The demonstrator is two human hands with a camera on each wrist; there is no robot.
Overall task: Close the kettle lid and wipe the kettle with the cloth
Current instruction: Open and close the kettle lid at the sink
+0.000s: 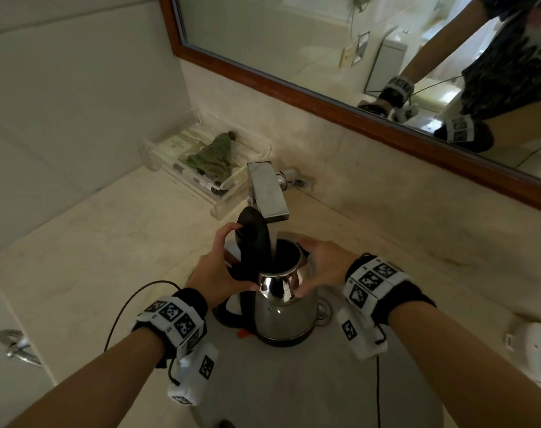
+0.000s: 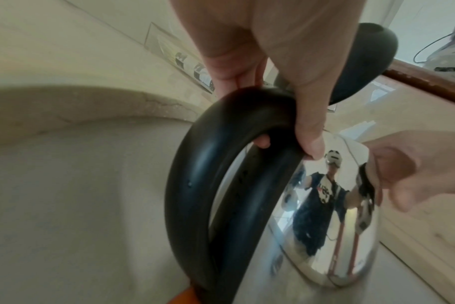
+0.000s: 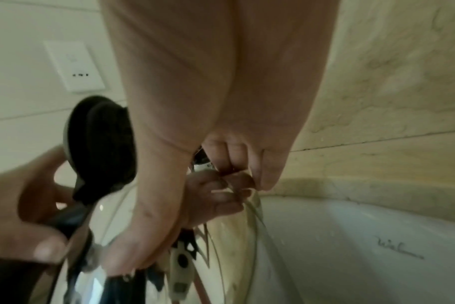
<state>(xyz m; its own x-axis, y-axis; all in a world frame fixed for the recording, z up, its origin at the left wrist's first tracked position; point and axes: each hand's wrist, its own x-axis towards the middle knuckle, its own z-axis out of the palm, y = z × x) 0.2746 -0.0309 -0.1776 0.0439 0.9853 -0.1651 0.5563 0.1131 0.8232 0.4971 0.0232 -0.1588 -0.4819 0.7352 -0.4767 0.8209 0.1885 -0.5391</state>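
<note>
A steel kettle point(image 1: 284, 310) stands in the sink basin point(image 1: 293, 381) under the tap point(image 1: 267, 189). Its black lid point(image 1: 253, 239) is tipped up and open. My left hand point(image 1: 222, 264) grips the top of the black handle point(image 2: 195, 174), with the index finger reaching up to the lid's edge. My right hand point(image 1: 309, 267) curls round the kettle's shiny upper body point(image 2: 325, 226) by the rim, thumb on the front. The lid point(image 3: 101, 144) also shows in the right wrist view. A green cloth point(image 1: 210, 154) lies crumpled in a clear tray point(image 1: 158, 156) at the back left.
A wood-framed mirror point(image 1: 324, 88) runs along the back wall. A white power strip point(image 1: 537, 344) lies on the counter at the right. The sink drain point(image 1: 323, 313) sits just right of the kettle. A metal fitting point(image 1: 14, 344) sticks out at the lower left.
</note>
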